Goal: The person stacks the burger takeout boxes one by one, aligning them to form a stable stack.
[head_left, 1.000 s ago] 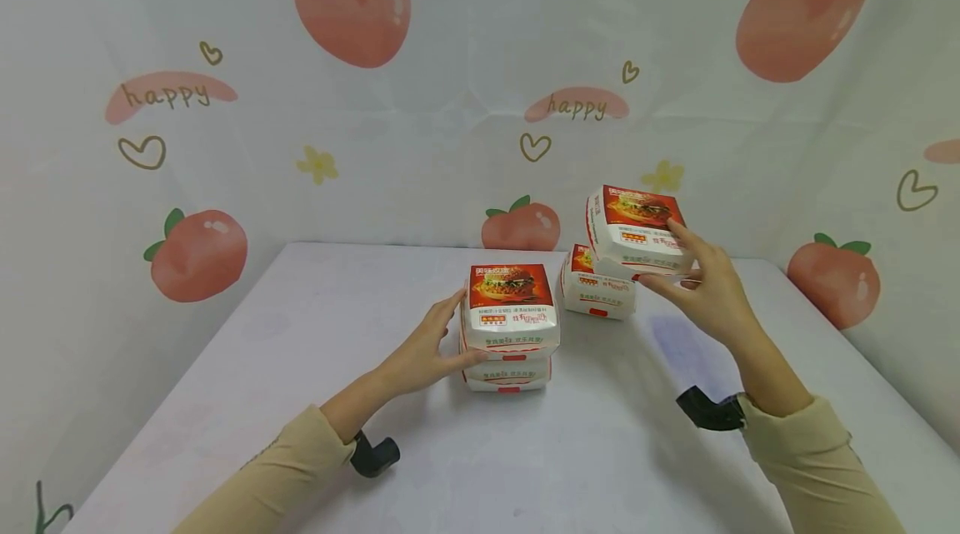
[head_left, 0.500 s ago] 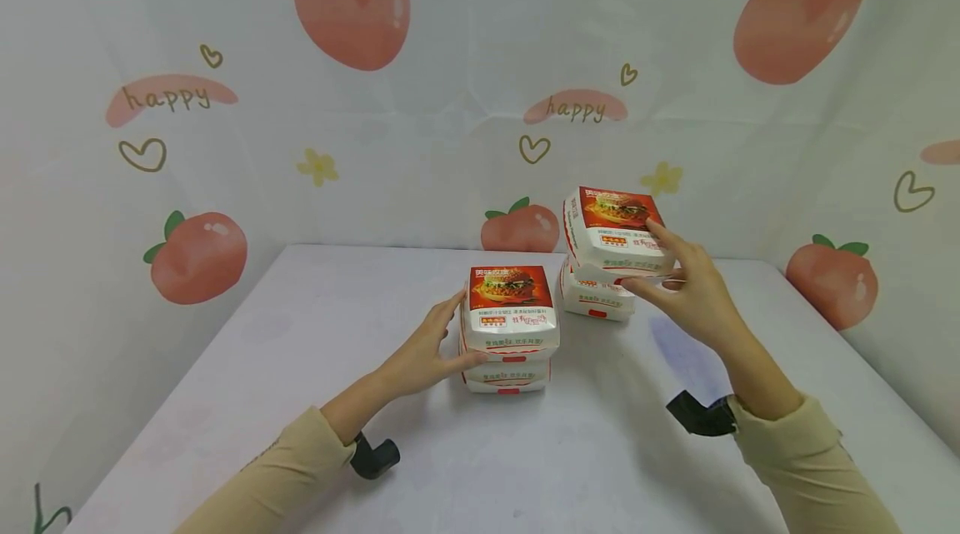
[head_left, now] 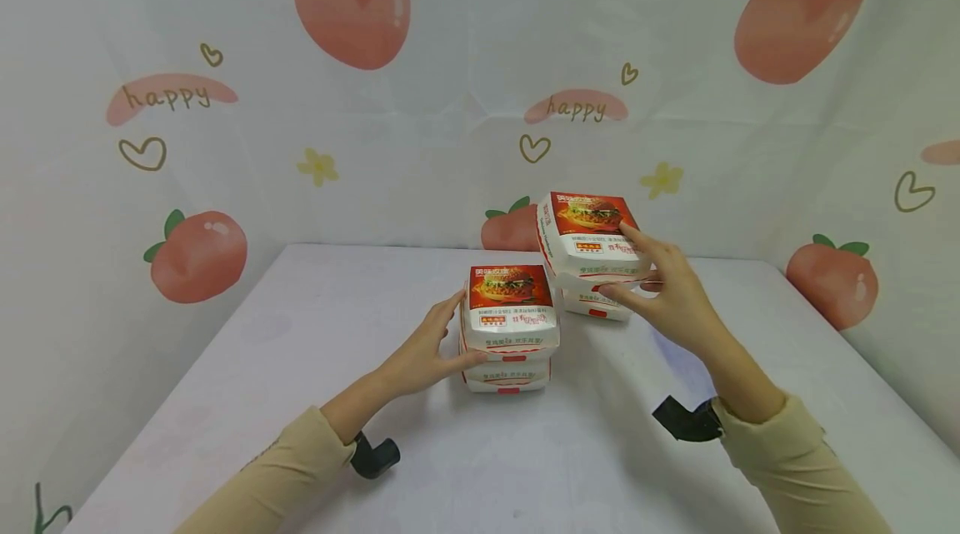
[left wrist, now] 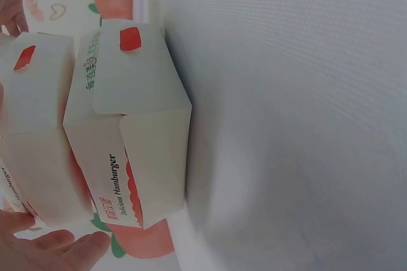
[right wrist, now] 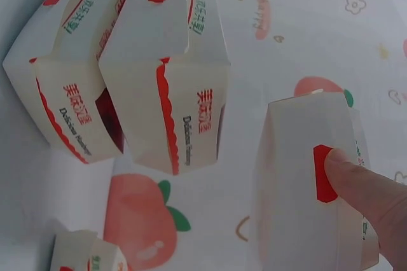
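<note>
Two white and red hamburger boxes are stacked mid-table, the upper box (head_left: 510,326) directly on the lower box (head_left: 506,377). My left hand (head_left: 420,359) grips the upper one from its left side, thumb at the front corner and fingers along the far side. Higher up and to the right, my right hand (head_left: 675,292) holds another hamburger box (head_left: 596,238) in the air, tilted a little. In the right wrist view its thumb (right wrist: 359,179) presses on the red tab of that held box (right wrist: 299,156), apart from the stack.
Another hamburger box (head_left: 596,305) stands on the white table (head_left: 337,309) behind the stack, mostly hidden by the raised box. A white curtain (head_left: 420,151) with fruit prints hangs at the table's back edge. Black wrist mounts (head_left: 375,455) stick out below both sleeves.
My right hand has carried its hamburger box leftward and slightly down toward the stack, covering more of the box behind. The left hand and the stack have stayed put.
</note>
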A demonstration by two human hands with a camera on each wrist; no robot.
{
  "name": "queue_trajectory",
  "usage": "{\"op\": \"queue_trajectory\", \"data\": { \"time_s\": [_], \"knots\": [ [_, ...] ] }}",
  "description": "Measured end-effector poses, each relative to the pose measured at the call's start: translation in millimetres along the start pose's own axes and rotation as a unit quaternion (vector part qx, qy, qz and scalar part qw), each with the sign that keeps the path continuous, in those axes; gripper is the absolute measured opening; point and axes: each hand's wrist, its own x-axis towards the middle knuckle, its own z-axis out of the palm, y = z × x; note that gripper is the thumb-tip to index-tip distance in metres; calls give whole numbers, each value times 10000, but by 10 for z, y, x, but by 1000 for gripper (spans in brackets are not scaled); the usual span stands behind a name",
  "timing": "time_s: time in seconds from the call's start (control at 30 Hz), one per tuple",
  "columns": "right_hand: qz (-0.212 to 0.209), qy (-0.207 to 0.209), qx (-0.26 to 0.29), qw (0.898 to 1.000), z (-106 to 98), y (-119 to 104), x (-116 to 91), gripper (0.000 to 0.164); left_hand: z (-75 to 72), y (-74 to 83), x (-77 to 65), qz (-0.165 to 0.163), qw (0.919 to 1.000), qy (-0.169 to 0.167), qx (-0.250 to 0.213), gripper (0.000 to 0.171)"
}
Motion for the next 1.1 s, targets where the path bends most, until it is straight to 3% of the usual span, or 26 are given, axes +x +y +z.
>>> {"op": "queue_trajectory", "data": {
  "time_s": [1.1],
  "knots": [
    [-382,-205,109,9990,310,-261,-35,80,-11,46,-4,-115,9999,-17,-19,96]
  ]
}}
